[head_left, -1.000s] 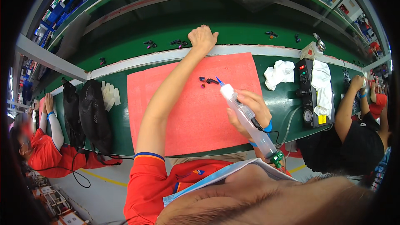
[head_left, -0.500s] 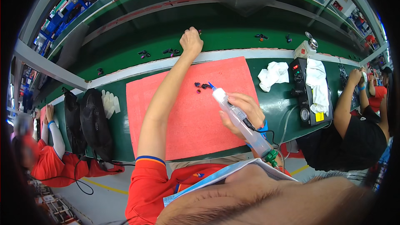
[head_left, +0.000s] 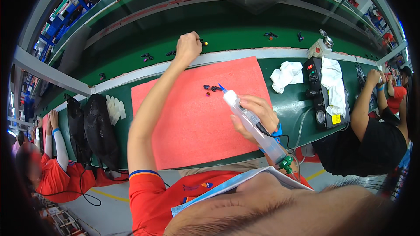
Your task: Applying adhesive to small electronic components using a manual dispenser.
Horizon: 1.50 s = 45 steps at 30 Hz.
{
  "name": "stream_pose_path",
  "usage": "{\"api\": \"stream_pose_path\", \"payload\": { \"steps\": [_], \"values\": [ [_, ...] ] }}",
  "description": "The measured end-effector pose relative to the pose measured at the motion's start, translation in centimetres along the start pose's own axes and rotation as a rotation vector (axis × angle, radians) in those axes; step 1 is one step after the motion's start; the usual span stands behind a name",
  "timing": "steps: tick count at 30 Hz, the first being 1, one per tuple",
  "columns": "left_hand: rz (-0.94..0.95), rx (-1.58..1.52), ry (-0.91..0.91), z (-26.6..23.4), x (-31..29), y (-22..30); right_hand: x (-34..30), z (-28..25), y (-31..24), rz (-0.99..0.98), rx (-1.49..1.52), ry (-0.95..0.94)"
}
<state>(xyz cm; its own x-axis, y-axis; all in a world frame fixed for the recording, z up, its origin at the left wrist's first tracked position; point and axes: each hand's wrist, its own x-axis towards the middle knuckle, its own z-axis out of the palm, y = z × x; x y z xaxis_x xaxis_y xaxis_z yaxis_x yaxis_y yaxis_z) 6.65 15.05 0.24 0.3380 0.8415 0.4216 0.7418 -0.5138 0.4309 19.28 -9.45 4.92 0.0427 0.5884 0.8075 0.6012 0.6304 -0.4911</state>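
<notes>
My left hand [head_left: 189, 49] reaches over the green belt beyond the table's white edge, its fingers curled closed. Close against its right side is a small dark part with a yellow-orange end [head_left: 204, 43]; whatever the fingers pinch is hidden. In my right hand [head_left: 261, 112] is a clear glue-dispensing syringe [head_left: 251, 124] with a blue needle tip, a cable and a green fitting at its rear. The tip points at a small group of black parts [head_left: 213, 88] on the pink mat [head_left: 188, 135]; whether it touches them I cannot tell.
More small dark parts [head_left: 270, 36] lie along the belt [head_left: 236, 39]. At right are a crumpled white cloth [head_left: 287, 76], a black dispenser controller [head_left: 316, 91] and a pump bottle [head_left: 320, 48]. Black mesh bags [head_left: 100, 126] lie left. Co-workers sit on both sides.
My left hand has moved left and slightly nearer along the belt. A part with a yellow-orange end now shows beside it. My right hand keeps the syringe in nearly the same place.
</notes>
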Motion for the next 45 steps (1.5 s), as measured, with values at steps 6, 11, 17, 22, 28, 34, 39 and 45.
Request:
{"api": "stream_pose_path", "payload": {
  "steps": [6,11,17,22,28,34,39,45],
  "values": [
    [-0.327,-0.539,-0.601,-7.1,-4.1,2.9,-0.5,-0.6,0.3,0.056,0.111,-0.027],
    [-0.545,-1.018,-0.853,-8.3,-9.7,3.1,-0.6,-0.5,0.3,0.296,0.179,-0.022],
    [-0.688,-1.305,-0.721,-6.7,-14.9,4.3,-1.1,0.3,0.1,0.344,0.102,-0.102],
    [-0.666,-1.361,-0.584,-5.9,-16.2,4.4,-1.6,0.7,0.5,0.34,0.021,-0.159],
    [-0.585,-1.354,-0.56,-5.8,-16.3,4.5,-1.7,1.1,0.6,0.356,0.023,-0.149],
    [-0.563,-1.342,-0.552,-5.7,-16.5,4.6,-1.6,1.2,0.6,0.334,0.013,-0.151],
    [-0.546,-1.338,-0.545,-5.4,-16.7,4.5,-1.3,1.2,0.3,0.344,-0.025,-0.163],
    [-0.544,-1.336,-0.55,-5.4,-16.7,4.6,-1.1,1.1,0.2,0.311,-0.072,-0.184]
  ]
}}
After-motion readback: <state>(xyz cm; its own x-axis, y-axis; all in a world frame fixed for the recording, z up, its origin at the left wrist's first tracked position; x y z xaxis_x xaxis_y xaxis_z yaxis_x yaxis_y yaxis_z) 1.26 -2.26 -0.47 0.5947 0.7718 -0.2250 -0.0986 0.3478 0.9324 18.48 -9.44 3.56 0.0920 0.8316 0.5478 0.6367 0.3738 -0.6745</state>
